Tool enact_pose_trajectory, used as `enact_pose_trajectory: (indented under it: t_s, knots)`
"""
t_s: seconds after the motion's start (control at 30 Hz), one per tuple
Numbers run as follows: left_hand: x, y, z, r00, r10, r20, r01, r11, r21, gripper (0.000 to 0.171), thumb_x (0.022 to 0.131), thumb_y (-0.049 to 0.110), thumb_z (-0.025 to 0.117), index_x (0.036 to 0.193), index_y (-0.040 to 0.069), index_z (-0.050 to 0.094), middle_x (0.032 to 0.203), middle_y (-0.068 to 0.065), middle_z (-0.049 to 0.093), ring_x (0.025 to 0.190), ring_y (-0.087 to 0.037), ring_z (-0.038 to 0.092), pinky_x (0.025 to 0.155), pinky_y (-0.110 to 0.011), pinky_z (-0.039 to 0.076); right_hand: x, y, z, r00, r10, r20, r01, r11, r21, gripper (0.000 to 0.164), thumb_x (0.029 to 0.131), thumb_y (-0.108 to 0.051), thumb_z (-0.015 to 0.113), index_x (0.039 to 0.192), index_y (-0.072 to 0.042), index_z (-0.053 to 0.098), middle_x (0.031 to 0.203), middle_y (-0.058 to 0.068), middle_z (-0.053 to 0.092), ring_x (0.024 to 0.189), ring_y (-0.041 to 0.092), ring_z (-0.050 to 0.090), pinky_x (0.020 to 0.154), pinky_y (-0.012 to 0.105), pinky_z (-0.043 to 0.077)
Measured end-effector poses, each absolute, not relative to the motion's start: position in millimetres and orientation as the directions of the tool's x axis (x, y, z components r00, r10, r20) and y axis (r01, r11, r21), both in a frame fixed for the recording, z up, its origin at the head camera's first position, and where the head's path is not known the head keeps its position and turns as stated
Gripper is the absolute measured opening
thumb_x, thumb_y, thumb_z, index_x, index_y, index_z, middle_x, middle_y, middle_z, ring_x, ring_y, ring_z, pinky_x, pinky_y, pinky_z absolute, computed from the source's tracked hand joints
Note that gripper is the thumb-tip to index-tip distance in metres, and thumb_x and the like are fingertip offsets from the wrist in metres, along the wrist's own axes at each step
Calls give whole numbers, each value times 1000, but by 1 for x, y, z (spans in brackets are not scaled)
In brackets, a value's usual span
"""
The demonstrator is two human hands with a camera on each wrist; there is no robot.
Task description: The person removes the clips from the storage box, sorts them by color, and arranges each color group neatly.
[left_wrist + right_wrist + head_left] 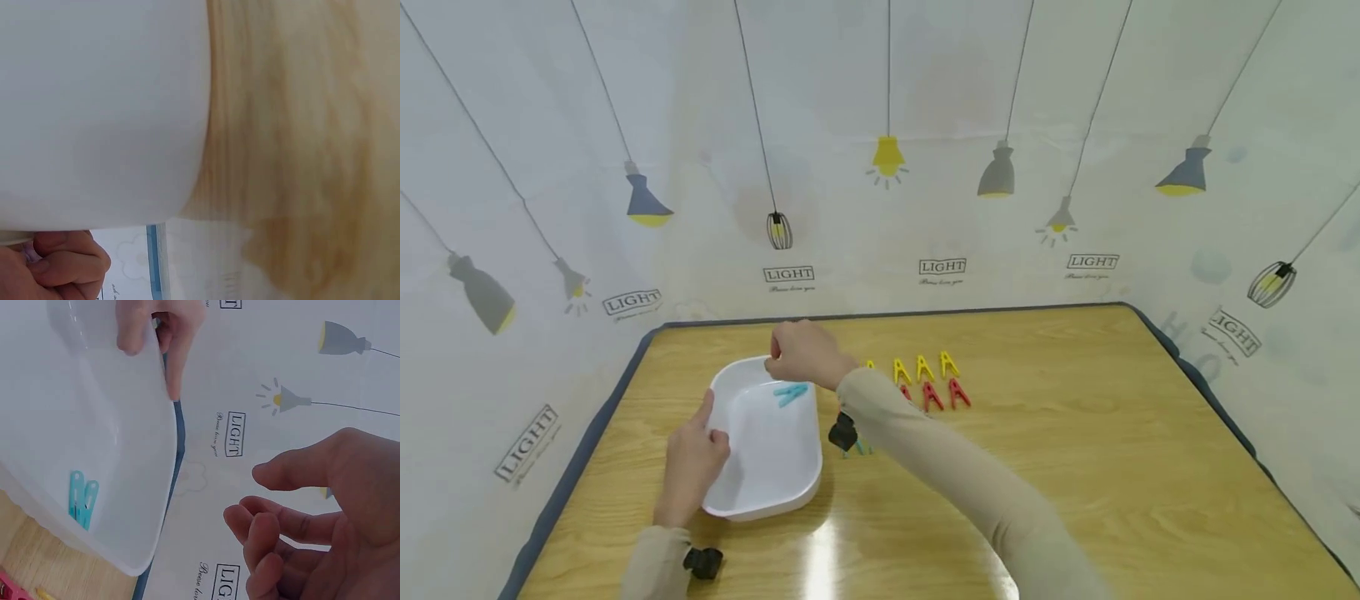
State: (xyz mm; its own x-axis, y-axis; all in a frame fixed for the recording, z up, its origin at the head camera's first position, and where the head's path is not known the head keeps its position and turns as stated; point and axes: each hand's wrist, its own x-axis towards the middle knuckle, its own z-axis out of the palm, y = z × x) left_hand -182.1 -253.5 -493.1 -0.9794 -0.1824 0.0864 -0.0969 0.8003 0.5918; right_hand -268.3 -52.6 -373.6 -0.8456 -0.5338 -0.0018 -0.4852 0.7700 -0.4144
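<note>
My left hand (688, 458) grips the left rim of a white plastic basin (763, 467), thumb on the inside and fingers outside. A light blue clothespin (790, 393) lies in the basin near its far right corner; the right wrist view shows this clothespin (81, 500) against the wall. Above the basin's far edge is my right hand (808, 354). Seen from its wrist, the right hand (312, 519) has loosely bent fingers, thumb apart, and nothing between them. Curled fingers of the left hand (72, 265) show beneath the basin wall (106, 112) in the left wrist view.
Right of the basin, yellow clothespins (924, 368) form a row, with red clothespins (932, 397) in another row nearer me. Teal clothespins (859, 448) lie closer still, partly hidden by my right forearm. A lamp-printed curtain (850, 233) borders the wooden table (1112, 433).
</note>
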Motion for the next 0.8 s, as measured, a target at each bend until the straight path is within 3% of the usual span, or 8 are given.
enact_pose_trajectory:
  t_s: [0.2,0.47,0.57,0.8]
  knots:
    - [-182,-254,-495,-978,-172,121,-68,803,592,70,90,3,51,156,-2,30,74,-19,55,59,-20,49,50,-25,42,-266,-79,-389,-815,-577,-48,-529,776,-344,28,89,-22,67,67,-17,50,54,-8,40,48,7,35,43,19,28]
    - [-185,-256,-496,-975,-180,131,-71,810,582,70,90,3,51,157,-1,30,66,-12,51,57,-18,48,51,-24,42,-262,-100,-402,-834,-546,-81,-492,801,-342,43,85,-18,69,60,-18,35,50,-7,23,45,6,20,41,20,20]
    - [-186,-256,-497,-976,-183,121,-77,804,589,71,89,3,51,157,-1,30,64,-9,48,56,-17,48,51,-24,42,-266,-105,-408,-844,-529,-90,-473,812,-342,41,85,-19,70,61,-18,38,52,-7,28,46,7,27,42,19,25]
    - [-186,-257,-499,-975,-189,120,-84,806,586,71,89,3,52,157,0,30,64,-10,49,57,-18,48,50,-24,42,-280,-110,-431,-879,-462,-119,-414,863,-288,22,86,-30,74,77,-15,61,75,-4,61,65,11,53,53,24,44]
